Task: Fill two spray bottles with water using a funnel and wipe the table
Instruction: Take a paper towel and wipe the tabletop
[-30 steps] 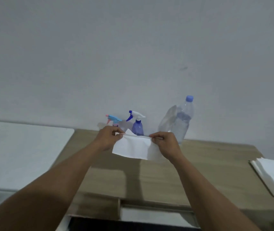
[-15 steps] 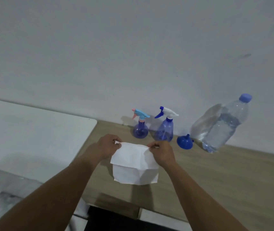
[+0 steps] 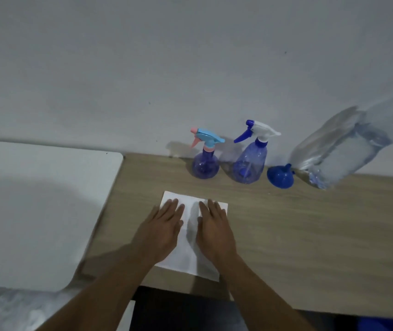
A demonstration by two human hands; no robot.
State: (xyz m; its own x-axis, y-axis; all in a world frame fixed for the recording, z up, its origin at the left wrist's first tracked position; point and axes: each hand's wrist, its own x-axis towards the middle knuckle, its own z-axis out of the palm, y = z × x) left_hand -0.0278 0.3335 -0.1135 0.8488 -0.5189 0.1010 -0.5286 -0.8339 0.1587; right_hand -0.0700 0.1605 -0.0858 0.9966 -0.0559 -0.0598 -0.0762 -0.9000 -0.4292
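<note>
Two hands are laid flat, palms down, on a white paper towel [image 3: 192, 237] spread on the wooden table [image 3: 310, 235]. Left hand [image 3: 161, 231] is spread with fingers extended over the towel's left half; right hand [image 3: 214, 231] is likewise flat over the right half. Nothing is pinched or gripped by either. A strip of towel is seen between them.

Behind the towel, near the wall [image 3: 167, 56], two translucent blue spray bottles are stood upright: a round one with a light-blue and pink trigger head [image 3: 205, 158], and just beside it a taller one with a white and blue trigger head [image 3: 250, 158]. A blue funnel [image 3: 280, 177] is set next, wide mouth down. A clear water bottle with blue cap [image 3: 348, 149] is seen at far right, partly cut off. No label or writing can be read. A white surface [image 3: 35, 211] adjoins the table at left.
</note>
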